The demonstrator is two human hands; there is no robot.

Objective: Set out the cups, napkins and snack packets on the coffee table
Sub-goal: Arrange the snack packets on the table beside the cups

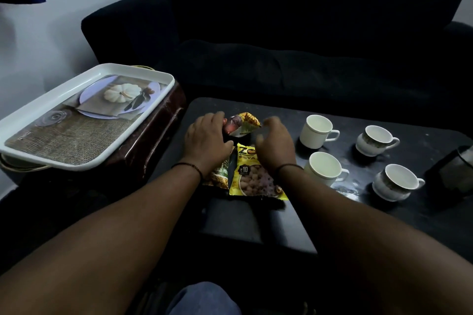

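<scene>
Forearms nearest the lens are stretched toward the dark worktop (384,212), seen from centre. At 3 o'clock four cups (325,169) are grouped, already set out; at 9 o'clock a tray (46,115) is perched off the worktop's edge. Snack packets (253,176) are bunched at centre, probably for spreading. The far packet (243,124) appears gripped by the left hand (204,139); the right hand (275,146) is poised loosely spread above. Free surface is left at 6 o'clock. Napkins cannot be made out.
</scene>
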